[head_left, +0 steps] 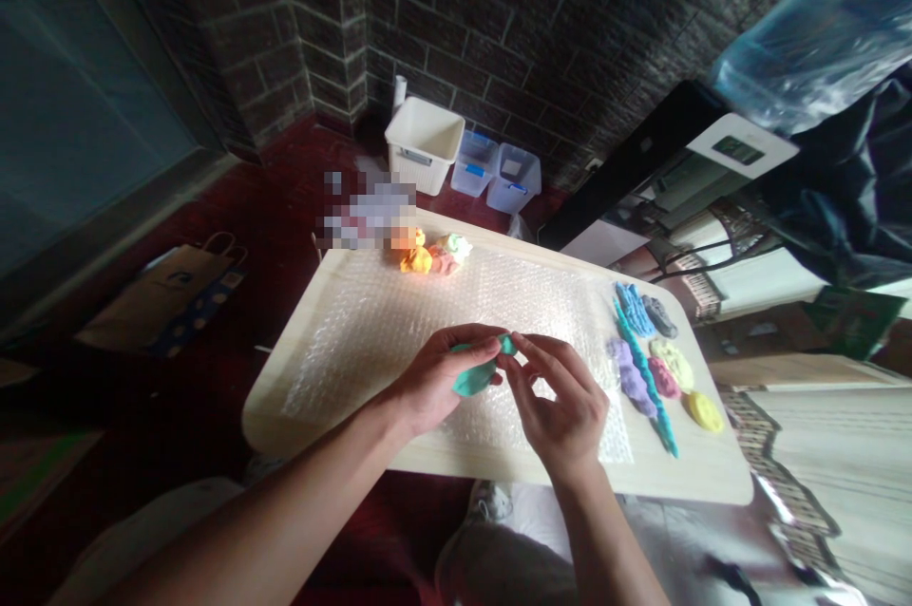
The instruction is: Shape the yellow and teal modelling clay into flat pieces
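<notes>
My left hand (438, 378) and my right hand (560, 407) meet over the middle of a light wooden table (334, 288). Both pinch one teal piece of modelling clay (476, 376), held a little above a sheet of bubble wrap (399, 321) that covers the tabletop. The left fingers wrap around its lower end, and the right fingertips grip its upper end. On the right of the table lie several clay pieces: blue (633, 307), grey (659, 315), purple (630, 376), pink (664, 376), yellow (704, 410) and a long teal strip (645, 378).
At the table's far edge sit orange, pink and pale green clay lumps (431, 255) beside a blurred patch. A white bin (424, 142) and two clear plastic boxes (499, 171) stand by the brick wall. A paper bag (167, 288) lies on the red floor at left.
</notes>
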The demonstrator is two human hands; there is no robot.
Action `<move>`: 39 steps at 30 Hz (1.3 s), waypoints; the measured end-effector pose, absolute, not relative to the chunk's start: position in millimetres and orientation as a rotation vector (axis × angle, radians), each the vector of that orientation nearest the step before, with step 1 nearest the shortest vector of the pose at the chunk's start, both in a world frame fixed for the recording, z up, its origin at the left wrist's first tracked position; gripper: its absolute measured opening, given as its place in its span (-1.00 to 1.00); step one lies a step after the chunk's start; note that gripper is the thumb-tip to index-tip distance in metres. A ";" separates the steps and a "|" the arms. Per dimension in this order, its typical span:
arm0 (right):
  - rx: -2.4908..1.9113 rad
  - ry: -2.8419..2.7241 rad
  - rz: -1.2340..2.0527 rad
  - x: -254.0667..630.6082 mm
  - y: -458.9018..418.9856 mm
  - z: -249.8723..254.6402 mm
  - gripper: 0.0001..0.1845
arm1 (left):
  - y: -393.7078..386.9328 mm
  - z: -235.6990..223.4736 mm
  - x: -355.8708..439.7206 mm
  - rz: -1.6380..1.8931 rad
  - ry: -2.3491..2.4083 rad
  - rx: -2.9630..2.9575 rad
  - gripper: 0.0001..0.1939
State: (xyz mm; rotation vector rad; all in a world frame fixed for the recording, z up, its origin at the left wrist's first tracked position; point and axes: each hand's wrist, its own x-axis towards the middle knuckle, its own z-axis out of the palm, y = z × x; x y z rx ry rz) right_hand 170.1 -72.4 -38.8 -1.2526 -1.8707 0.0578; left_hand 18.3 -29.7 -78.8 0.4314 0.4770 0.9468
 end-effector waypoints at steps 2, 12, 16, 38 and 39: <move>-1.241 -1.885 0.024 170.1 -72.1 -39.3 -0.60 | -29.7 -78.3 18.1 0.946 0.470 0.427 -0.69; -1.266 -1.812 0.154 170.0 -73.6 -38.9 -0.61 | -29.8 -76.1 17.4 0.950 0.446 0.434 -0.73; -1.304 -1.662 0.473 170.1 -71.2 -40.4 -0.72 | -29.5 -72.4 16.1 0.955 0.424 0.436 -0.72; -1.239 -2.062 -0.430 186.8 -78.3 -59.8 -0.28 | -33.1 -78.5 18.4 0.942 0.466 0.402 -0.80; -1.235 -2.073 -0.413 185.9 -77.5 -58.6 -0.28 | -33.0 -78.9 18.5 0.944 0.469 0.400 -0.80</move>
